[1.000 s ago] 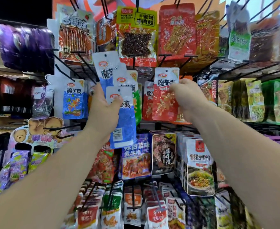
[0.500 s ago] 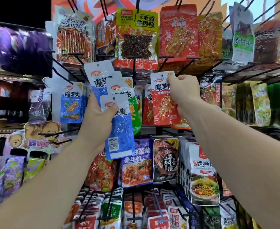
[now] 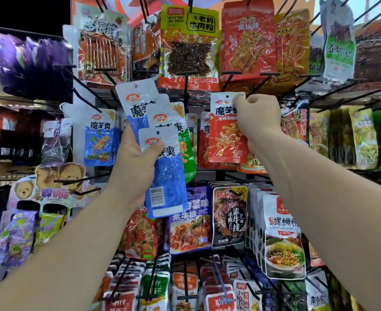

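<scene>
**While the left hand's loaded with packets, the right one's got a red packet up at the rack**

Since I'm only watching this through the head cam, take it for what it's worth. Left hand (image 3: 135, 162) is wrapped round a fan of three packets (image 3: 162, 167), held up in front of the middle row of the rack. The thumb is clamped across the white top of the front blue packet (image 3: 167, 194), and the other fingers are hidden behind the bunch. That front one shows its barcode near the bottom. Behind it sits a green packet (image 3: 186, 153), and the back blue packet (image 3: 135, 102) sticks up highest, tilted to the left.

Right hand (image 3: 259, 117) is curled into a fist and pinches the top right corner of the red packet (image 3: 225, 140). That packet hangs roughly upright, right in front of the matching red packets (image 3: 204, 140) on the same row, just right of the fan. Its punch hole shows at the top, but I can't tell if a peg goes through it.

Around it:
- a blue packet on a peg (image 3: 98, 140) hangs to the left
- a yellow-topped pack (image 3: 189, 46) is directly above
- a noodle pouch (image 3: 283, 239) is lower right
- a bear display card (image 3: 57, 176) is off to the left
</scene>
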Tool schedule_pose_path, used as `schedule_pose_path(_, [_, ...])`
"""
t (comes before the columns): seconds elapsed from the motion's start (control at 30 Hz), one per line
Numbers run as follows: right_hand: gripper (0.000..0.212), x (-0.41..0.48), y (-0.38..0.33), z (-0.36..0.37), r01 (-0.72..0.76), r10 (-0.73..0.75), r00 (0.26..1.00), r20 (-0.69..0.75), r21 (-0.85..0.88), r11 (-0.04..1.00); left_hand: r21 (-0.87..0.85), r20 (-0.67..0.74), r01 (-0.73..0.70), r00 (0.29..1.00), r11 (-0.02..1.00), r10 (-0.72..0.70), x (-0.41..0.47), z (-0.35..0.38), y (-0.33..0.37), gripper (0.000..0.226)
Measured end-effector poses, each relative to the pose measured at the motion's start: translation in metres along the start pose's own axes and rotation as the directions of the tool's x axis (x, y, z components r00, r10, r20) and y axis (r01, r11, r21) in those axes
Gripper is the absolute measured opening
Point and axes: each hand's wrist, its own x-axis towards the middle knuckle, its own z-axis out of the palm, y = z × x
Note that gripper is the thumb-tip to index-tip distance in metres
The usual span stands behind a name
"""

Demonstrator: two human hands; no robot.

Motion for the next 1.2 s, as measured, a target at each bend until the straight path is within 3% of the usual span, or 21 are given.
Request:
schedule_pose_path(0.37, [0.041,0.009,-0.007,-0.001,-0.022,0.024,1.000,0.020,-0.069,0.997,-0.018,0.014,-0.001,1.000,1.000,0.001,0.000,0.000,-0.002,0.045])
schedule_pose_path(0.57, [0.063,0.011,-0.002,-0.001,-0.002,0.003,1.000,0.010,-0.086,0.996,0.006,0.017,-0.022,1.000,1.000,0.022,0.000,-0.001,-0.003,0.044])
schedule_pose_path(0.77, [0.055,0.010,0.003,-0.003,0.138,-0.134,0.990,0.034,-0.314,0.939,0.022,0.030,-0.033,0.999,0.999,0.032,0.000,-0.001,-0.005,0.042])
schedule_pose_path(0.87, [0.031,0.004,0.012,-0.008,0.306,-0.313,0.948,0.049,-0.407,0.861,0.023,0.030,-0.042,0.999,0.999,0.042,0.000,-0.002,-0.005,0.045])
schedule_pose_path(0.93, [0.031,-0.006,0.019,-0.014,0.464,-0.474,0.876,0.087,-0.424,0.778,0.009,0.036,-0.043,0.998,0.999,0.043,0.000,-0.002,-0.005,0.045])
schedule_pose_path(1.03, [0.040,-0.014,0.031,-0.024,0.664,-0.663,0.703,0.255,-0.571,0.484,-0.020,0.045,-0.041,0.998,0.999,0.041,-0.001,-0.001,-0.005,0.044])
schedule_pose_path(1.1, [0.051,-0.014,0.038,-0.030,0.712,-0.649,0.635,0.420,-0.643,0.281,-0.032,0.050,-0.048,0.998,0.998,0.050,-0.002,0.000,-0.004,0.044])
schedule_pose_path(1.2, [0.061,-0.014,0.041,-0.036,0.742,-0.513,0.604,0.610,-0.665,0.082,-0.037,0.070,-0.059,0.996,0.998,0.062,-0.003,0.001,-0.003,0.044])
